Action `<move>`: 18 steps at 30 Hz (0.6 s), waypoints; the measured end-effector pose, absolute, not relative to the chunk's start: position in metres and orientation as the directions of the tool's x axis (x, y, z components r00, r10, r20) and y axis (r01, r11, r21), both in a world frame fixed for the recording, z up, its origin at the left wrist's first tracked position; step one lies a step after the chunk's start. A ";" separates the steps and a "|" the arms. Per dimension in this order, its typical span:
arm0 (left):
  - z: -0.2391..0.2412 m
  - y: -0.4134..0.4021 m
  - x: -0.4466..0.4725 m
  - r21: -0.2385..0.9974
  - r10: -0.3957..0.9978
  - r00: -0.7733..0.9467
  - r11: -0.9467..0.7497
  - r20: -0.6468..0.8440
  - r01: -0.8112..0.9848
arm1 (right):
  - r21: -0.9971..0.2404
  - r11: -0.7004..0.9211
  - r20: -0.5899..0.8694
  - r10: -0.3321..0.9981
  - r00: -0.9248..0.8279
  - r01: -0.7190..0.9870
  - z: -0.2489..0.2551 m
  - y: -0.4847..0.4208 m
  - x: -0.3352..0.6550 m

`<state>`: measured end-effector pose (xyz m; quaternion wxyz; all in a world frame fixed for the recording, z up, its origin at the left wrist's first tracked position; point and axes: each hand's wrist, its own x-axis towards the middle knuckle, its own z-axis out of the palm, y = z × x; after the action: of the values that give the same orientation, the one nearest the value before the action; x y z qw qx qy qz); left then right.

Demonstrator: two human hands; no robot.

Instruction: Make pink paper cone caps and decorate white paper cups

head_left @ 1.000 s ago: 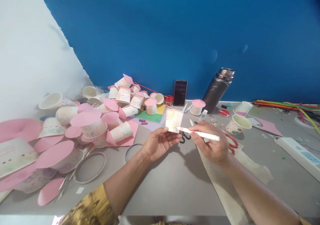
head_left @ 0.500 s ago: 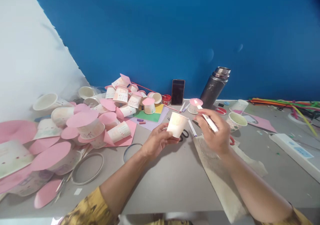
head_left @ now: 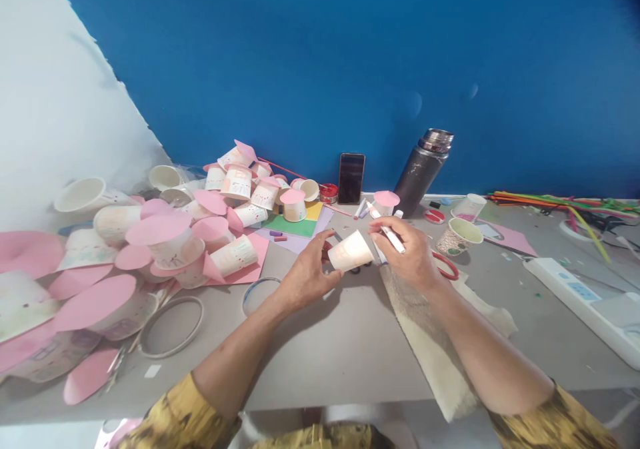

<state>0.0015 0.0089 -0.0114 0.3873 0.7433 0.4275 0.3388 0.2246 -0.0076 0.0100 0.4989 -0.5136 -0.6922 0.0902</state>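
Matte grey tabletop (head_left: pixel 310 349): left hand (head_left: pixel 305 277) fingers pinching tapered white paper cup (head_left: pixel 351 252); right hand (head_left: pixel 409 256) gripping slim white plastic marker (head_left: pixel 393 239).

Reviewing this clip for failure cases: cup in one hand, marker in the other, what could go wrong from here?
1. The left hand pinches the tilted paper cup near its base; a tighter grip may crush it.
2. The right hand holds the white marker beside the cup and may smudge it.
3. The forearm lies over the cloth and could drag it.
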 end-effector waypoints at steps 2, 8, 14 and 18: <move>-0.012 0.009 0.001 0.864 0.885 0.437 -0.342 0.163 0.371 | -0.557 0.538 0.641 0.763 -0.084 0.633 0.009 -0.006 0.225; -0.007 0.015 -0.004 0.984 0.891 0.454 -0.081 0.001 0.157 | -0.357 0.640 0.697 0.667 -0.262 0.681 0.006 0.002 0.234; -0.005 0.016 -0.001 0.920 0.910 0.414 0.179 -0.019 -0.350 | -0.533 0.529 0.733 0.679 0.048 0.660 0.004 0.005 0.237; -0.018 0.010 0.012 0.879 0.868 0.480 0.325 -0.131 -0.349 | -0.640 0.460 0.710 0.661 0.243 0.616 -0.002 0.006 0.230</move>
<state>0.0117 0.0103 -0.0176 0.7523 0.4171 0.3109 0.4043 0.2297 0.0065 -0.0022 0.5933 -0.5191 -0.6150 0.0192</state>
